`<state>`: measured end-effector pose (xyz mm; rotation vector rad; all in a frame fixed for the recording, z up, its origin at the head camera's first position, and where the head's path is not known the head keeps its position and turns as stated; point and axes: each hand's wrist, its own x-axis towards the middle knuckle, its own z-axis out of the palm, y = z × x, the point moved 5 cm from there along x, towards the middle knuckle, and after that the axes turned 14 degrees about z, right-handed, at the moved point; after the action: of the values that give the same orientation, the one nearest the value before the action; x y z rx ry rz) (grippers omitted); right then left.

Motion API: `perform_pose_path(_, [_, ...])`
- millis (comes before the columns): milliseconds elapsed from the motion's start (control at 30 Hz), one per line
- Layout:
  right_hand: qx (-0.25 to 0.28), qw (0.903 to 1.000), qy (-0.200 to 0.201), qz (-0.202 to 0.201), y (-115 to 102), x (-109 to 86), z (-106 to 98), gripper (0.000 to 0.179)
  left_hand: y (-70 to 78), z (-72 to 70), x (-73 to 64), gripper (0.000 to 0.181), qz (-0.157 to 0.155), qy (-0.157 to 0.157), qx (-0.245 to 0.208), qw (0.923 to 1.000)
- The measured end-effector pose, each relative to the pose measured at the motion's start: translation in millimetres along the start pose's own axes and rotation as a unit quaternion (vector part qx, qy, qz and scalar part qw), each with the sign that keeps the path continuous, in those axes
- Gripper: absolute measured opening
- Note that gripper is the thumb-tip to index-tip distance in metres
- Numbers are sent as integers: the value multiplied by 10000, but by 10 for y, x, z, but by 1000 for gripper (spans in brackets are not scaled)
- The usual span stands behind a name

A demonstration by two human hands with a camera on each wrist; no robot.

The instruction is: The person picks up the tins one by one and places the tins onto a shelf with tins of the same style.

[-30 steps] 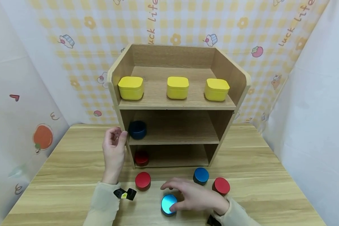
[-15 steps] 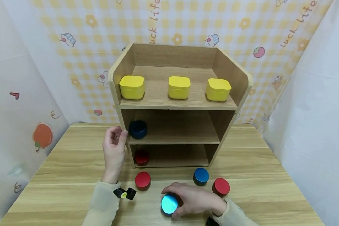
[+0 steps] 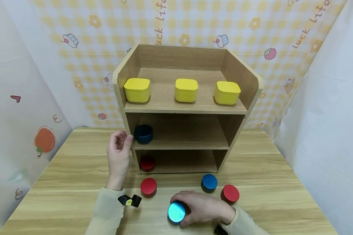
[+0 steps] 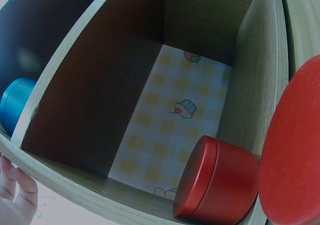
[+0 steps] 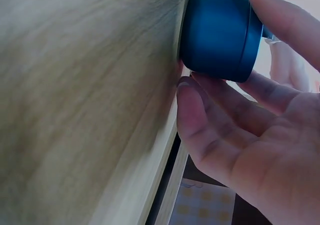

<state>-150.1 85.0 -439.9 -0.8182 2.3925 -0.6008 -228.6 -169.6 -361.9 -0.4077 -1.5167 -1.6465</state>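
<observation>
In the head view my right hand [image 3: 201, 208] holds a round blue tin [image 3: 176, 213] on the table, thumb at its near side and fingers at its far side. The right wrist view shows this blue tin [image 5: 217, 35] between thumb and fingers, its base against the wood. My left hand [image 3: 119, 156] is at the left side of the wooden shelf [image 3: 182, 111], fingers loosely bent, thumb right at the front edge. Beside that thumb, a blue tin [image 3: 143, 133] stands on the middle level. Below it, a red tin [image 3: 147, 164] stands on the bottom level.
Three yellow boxes [image 3: 186, 90] line the top level. On the table, a red tin [image 3: 148, 187] sits between the hands. Another blue tin [image 3: 209, 183] and red tin [image 3: 230, 194] stand beyond the right hand. Patterned cloth [image 3: 106, 39] hangs behind the shelf.
My right hand has closed in around the blue tin, its fingers and thumb coming to its sides. The left hand stays at the shelf, and the other tins have not moved.
</observation>
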Motion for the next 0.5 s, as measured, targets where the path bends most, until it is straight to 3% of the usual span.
perform_pose_path(500, [145,9998,132,-3,-3,11,0,53,14,3,-1,13,53,-38,11,10000])
